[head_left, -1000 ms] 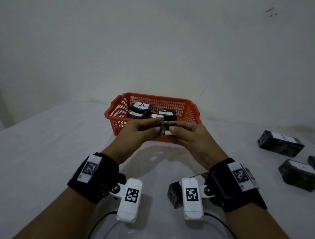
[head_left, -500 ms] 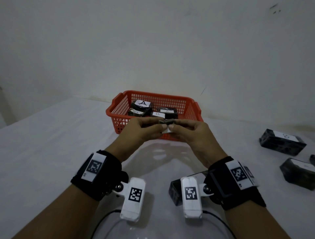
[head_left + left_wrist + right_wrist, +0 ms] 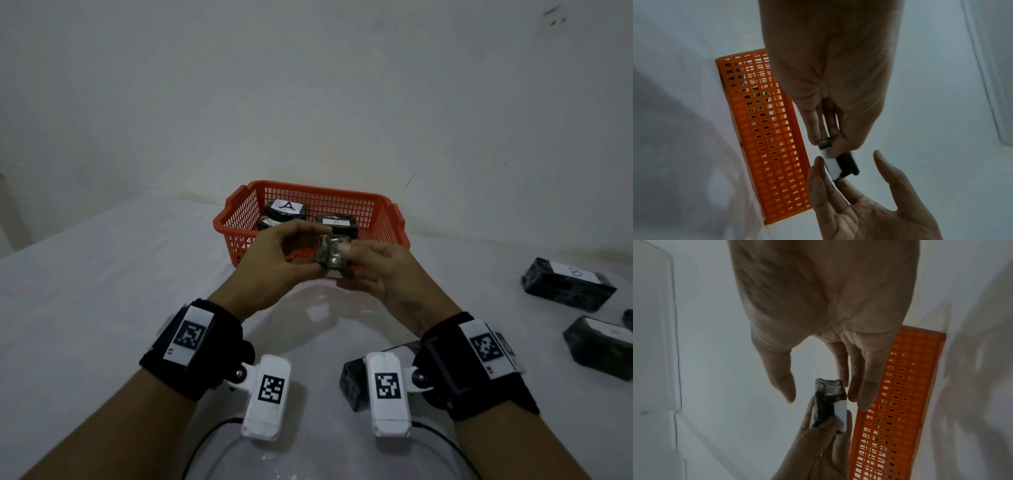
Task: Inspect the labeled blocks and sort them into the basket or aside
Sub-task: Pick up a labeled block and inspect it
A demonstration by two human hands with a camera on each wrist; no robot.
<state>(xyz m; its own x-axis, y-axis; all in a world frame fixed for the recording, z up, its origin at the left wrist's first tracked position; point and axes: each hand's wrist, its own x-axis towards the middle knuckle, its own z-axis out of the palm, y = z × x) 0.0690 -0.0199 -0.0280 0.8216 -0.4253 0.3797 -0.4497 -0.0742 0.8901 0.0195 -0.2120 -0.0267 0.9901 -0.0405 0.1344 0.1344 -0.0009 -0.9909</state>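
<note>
Block point(image 3: 331, 255) wrapped in dark foil, with a white label on one face, is being held in the air between both hands, just in front of the near wall of the basket point(image 3: 387, 222) and above the surface point(image 3: 102, 291). The left hand point(image 3: 274, 263) is pinching one end of it with curled fingers point(image 3: 813, 128) and thumb. The right hand point(image 3: 383, 270) is touching the other end with narrow, rather straight fingers point(image 3: 865, 386), while its thumb is standing a little apart from the block; whether this hand is really gripping, I cannot tell. The label is turning toward the basket side in the wrist views, and its letter is not readable.

The basket is orange, made of plastic grid, and is sitting on the white surface near the wall. Inside it several dark blocks are lying: one block point(image 3: 285, 209) at the back left is showing a label with the letter A, another block point(image 3: 337, 224) to its right is also showing an A, and part of one more is visible behind the left hand.

To the right, well apart from the basket, a block labelled B point(image 3: 568, 282) and one more block point(image 3: 603, 347) are lying on the surface. Another dark block point(image 3: 352, 383) is lying near the right wrist.
</note>
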